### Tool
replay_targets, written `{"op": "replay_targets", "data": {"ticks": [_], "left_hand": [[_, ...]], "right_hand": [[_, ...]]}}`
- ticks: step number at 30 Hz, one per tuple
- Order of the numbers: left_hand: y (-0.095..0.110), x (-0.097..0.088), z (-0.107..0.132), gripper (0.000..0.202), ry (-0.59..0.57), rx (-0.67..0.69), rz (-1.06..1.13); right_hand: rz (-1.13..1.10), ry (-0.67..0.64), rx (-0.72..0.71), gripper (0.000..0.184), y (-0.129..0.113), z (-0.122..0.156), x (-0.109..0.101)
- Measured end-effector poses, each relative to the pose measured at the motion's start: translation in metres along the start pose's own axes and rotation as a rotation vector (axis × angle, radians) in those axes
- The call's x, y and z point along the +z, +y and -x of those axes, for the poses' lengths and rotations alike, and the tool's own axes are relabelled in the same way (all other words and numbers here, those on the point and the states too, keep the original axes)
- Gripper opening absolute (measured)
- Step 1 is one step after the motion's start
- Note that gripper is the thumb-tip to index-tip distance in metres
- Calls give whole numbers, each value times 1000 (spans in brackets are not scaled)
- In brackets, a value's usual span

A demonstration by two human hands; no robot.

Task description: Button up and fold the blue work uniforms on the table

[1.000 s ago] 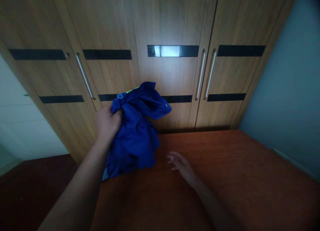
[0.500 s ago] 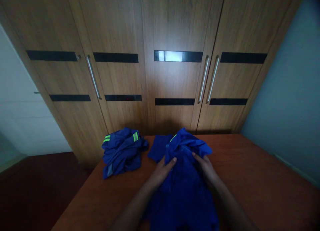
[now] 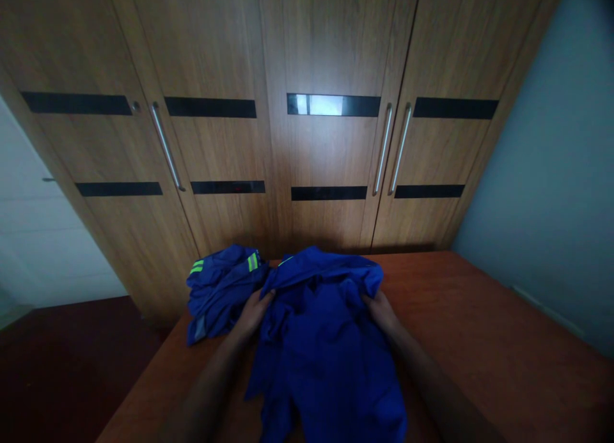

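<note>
The left hand (image 3: pixel 254 312) and right hand (image 3: pixel 382 312) are holding the blue garment (image 3: pixel 336 347) in a narrow grip, at six o'clock over the desk (image 3: pixel 484 341). A striped blue bundle (image 3: pixel 225 293) is lying at eight; at twelve, the wardrobe (image 3: pixel 326 149) is standing closed, contents hidden.
</note>
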State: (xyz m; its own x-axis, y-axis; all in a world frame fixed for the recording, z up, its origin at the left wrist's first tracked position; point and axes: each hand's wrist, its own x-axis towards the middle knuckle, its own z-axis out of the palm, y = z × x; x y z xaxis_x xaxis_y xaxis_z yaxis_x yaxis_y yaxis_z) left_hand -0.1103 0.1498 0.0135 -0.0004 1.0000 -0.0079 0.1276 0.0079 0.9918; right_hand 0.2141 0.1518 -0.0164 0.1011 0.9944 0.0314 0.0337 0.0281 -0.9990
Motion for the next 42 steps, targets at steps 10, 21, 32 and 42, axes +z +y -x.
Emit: {"op": "replay_targets", "data": {"ticks": [10, 21, 32, 42], "left_hand": [[15, -25, 16, 33, -161, -16, -12], [67, -40, 38, 58, -30, -88, 269], [151, -30, 11, 55, 298, 292, 449], [134, 23, 16, 47, -188, 273, -200]], "right_hand": [[-186, 54, 101, 11, -21, -7, -17], [-306, 166, -47, 11, -122, -37, -104], [-71, 294, -290, 25, -250, -103, -94], [577, -33, -502, 46, -162, -72, -49]]}}
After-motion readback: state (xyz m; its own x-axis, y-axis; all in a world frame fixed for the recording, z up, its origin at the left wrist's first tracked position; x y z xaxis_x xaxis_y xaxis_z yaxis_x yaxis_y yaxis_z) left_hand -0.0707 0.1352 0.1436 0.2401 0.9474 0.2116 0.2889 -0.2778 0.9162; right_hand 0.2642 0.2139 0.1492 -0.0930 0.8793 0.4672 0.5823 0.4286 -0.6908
